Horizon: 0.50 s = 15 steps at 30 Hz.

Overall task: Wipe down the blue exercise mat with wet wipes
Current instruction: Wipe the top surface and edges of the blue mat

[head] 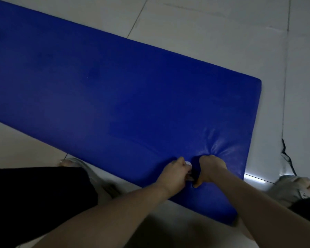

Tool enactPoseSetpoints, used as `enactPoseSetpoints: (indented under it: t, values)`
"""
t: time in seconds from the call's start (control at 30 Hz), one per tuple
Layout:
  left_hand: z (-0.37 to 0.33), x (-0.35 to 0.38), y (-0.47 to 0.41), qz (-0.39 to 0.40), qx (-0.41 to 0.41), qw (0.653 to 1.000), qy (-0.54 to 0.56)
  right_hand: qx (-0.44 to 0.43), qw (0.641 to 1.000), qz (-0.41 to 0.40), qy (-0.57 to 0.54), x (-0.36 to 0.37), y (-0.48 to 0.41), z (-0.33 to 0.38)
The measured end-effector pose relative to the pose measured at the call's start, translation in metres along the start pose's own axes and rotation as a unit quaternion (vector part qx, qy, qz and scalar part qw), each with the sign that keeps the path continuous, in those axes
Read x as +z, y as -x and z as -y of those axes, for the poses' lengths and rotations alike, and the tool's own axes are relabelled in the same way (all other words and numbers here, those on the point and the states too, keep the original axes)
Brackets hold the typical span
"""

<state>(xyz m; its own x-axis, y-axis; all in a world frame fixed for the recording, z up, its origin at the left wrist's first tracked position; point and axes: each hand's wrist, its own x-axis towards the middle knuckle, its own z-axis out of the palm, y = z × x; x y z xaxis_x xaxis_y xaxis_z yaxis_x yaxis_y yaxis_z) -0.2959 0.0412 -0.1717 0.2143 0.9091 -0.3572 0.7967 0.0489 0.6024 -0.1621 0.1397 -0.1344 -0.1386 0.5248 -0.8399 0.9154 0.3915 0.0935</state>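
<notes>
A long blue exercise mat (125,97) lies flat on the pale tiled floor, running from the upper left to the lower right. Both hands work close together at its near right part. My left hand (174,173) is curled around a small white wet wipe (188,164), only a bit of which shows between the hands. My right hand (210,169) presses down into the mat with curled fingers, and the cover puckers around it. A dark object sits between the two hands; I cannot tell what it is.
My two feet in grey slippers stand on the floor, one by the mat's near edge (79,164) and one off its right end (292,189). A black cable (286,156) runs along a floor seam to the right.
</notes>
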Motion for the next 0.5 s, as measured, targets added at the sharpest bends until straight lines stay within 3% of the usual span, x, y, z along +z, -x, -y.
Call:
enactPoseSetpoints:
  t: [0.17,0.3,0.5]
  values:
    - [0.028,-0.042,0.003,-0.02,-0.012,0.998,-0.057,-0.004,1.0,0.002,-0.007,-0.003,-0.002,-0.002]
    - [0.079,-0.079,0.009,-0.086,-0.113,0.989,-0.049,-0.009,1.0,-0.006,-0.012,0.001,-0.003,-0.005]
    - [0.167,-0.129,0.027,-0.256,-0.344,0.903,0.01,-0.01,1.0,-0.006,-0.012,0.003,-0.002,-0.007]
